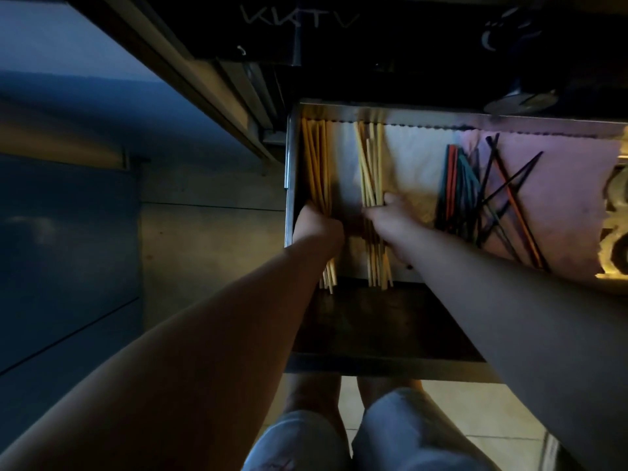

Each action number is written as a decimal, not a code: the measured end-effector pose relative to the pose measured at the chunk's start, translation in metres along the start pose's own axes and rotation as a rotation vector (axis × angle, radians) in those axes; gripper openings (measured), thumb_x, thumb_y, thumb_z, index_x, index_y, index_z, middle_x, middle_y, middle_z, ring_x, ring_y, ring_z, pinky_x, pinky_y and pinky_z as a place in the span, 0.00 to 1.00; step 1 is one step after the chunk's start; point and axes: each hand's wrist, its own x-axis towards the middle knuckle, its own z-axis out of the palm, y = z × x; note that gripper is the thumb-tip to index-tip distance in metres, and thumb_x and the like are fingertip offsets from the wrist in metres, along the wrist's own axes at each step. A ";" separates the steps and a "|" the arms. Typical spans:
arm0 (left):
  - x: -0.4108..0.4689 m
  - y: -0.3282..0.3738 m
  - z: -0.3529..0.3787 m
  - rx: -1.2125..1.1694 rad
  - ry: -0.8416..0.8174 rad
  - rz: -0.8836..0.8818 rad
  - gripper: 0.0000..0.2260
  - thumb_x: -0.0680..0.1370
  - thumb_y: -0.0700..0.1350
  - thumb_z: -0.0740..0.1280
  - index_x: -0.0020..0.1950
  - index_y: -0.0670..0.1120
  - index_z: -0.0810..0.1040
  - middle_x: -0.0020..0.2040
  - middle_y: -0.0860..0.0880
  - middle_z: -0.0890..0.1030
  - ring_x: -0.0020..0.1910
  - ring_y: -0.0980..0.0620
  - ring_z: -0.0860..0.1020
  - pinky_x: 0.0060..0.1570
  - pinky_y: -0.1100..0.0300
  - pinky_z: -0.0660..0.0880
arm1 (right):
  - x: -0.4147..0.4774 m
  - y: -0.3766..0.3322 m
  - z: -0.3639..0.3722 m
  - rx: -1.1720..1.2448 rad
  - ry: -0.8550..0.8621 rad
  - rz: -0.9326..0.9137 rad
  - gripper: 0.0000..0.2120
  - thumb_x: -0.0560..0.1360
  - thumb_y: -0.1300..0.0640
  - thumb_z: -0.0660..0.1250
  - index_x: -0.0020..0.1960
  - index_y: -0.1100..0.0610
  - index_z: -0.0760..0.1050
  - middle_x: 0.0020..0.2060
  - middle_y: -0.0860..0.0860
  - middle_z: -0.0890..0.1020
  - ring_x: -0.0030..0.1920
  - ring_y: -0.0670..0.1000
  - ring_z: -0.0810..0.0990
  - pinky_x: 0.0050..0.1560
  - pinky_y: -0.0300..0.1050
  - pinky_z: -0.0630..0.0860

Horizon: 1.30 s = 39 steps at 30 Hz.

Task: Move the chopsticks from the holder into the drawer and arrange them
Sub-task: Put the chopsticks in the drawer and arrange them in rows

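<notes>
**Slim yellow wooden chopsticks [316,158] lie front-to-back in the steel drawer [290,164]**

Left hand [317,226] clasps one bundle along the drawer's left wall. Right hand [390,215] grasps a second bundle [372,164] just beside it, equally near. Thin, smooth dark and coloured chopsticks [458,181] lie crossed toward the right edge on a pink cloth liner [560,185].

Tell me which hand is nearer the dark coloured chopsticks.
Right. The right hand grips the middle bundle, beside the dark coloured chopsticks; the left hand holds the far-left bundle, farther off.

Dim room — pale tiled floor [475,419], grey cabinet panel [204,249].
</notes>
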 end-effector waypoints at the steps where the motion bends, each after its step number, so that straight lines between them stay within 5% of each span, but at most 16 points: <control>1: 0.000 0.000 0.000 0.015 -0.003 0.006 0.24 0.76 0.34 0.65 0.72 0.42 0.67 0.65 0.40 0.75 0.64 0.40 0.74 0.60 0.52 0.73 | 0.000 0.000 -0.001 0.002 -0.001 0.008 0.15 0.74 0.55 0.68 0.60 0.57 0.76 0.53 0.58 0.80 0.53 0.59 0.79 0.52 0.49 0.77; 7: -0.002 -0.001 -0.001 0.079 -0.001 0.039 0.26 0.75 0.34 0.67 0.72 0.43 0.66 0.65 0.43 0.75 0.65 0.43 0.73 0.54 0.59 0.70 | 0.005 0.001 -0.003 0.089 -0.049 0.014 0.16 0.77 0.57 0.66 0.64 0.57 0.73 0.55 0.57 0.79 0.52 0.56 0.78 0.49 0.45 0.73; 12: -0.010 0.002 0.006 0.145 0.068 0.032 0.30 0.77 0.41 0.67 0.77 0.45 0.58 0.68 0.42 0.72 0.67 0.42 0.72 0.63 0.52 0.71 | 0.009 -0.001 -0.004 0.171 0.000 0.063 0.15 0.79 0.55 0.62 0.66 0.55 0.72 0.56 0.56 0.78 0.45 0.52 0.76 0.52 0.50 0.78; 17: -0.017 0.004 0.014 0.488 0.012 0.149 0.41 0.78 0.41 0.67 0.80 0.49 0.42 0.80 0.44 0.47 0.76 0.40 0.57 0.70 0.46 0.63 | 0.010 0.010 -0.008 0.132 0.080 -0.012 0.12 0.79 0.58 0.62 0.62 0.53 0.74 0.55 0.51 0.76 0.49 0.49 0.74 0.46 0.42 0.69; 20: -0.014 0.002 0.015 0.758 -0.106 0.241 0.42 0.79 0.43 0.65 0.80 0.50 0.37 0.79 0.50 0.32 0.79 0.43 0.45 0.73 0.45 0.58 | 0.007 0.014 -0.009 0.077 0.106 -0.050 0.13 0.78 0.59 0.63 0.62 0.53 0.74 0.53 0.48 0.76 0.50 0.47 0.73 0.47 0.39 0.67; 28: -0.006 -0.004 0.014 0.840 -0.147 0.182 0.42 0.80 0.48 0.65 0.79 0.47 0.34 0.78 0.49 0.30 0.79 0.43 0.47 0.73 0.45 0.57 | 0.006 0.019 -0.009 0.035 0.058 -0.085 0.13 0.78 0.58 0.62 0.62 0.52 0.73 0.57 0.48 0.77 0.51 0.47 0.73 0.47 0.41 0.69; 33: -0.006 -0.008 0.016 0.915 -0.155 0.179 0.42 0.80 0.47 0.65 0.79 0.47 0.35 0.77 0.50 0.28 0.79 0.43 0.48 0.72 0.45 0.60 | 0.005 0.019 -0.009 0.023 0.048 -0.105 0.15 0.79 0.58 0.61 0.65 0.51 0.72 0.61 0.48 0.77 0.59 0.49 0.76 0.52 0.41 0.70; 39: 0.000 -0.013 0.016 1.124 -0.112 0.392 0.45 0.78 0.43 0.65 0.78 0.52 0.31 0.74 0.53 0.23 0.77 0.51 0.34 0.73 0.43 0.61 | 0.009 0.014 -0.003 0.032 0.013 -0.133 0.17 0.79 0.61 0.60 0.67 0.53 0.72 0.61 0.49 0.79 0.61 0.50 0.77 0.58 0.41 0.72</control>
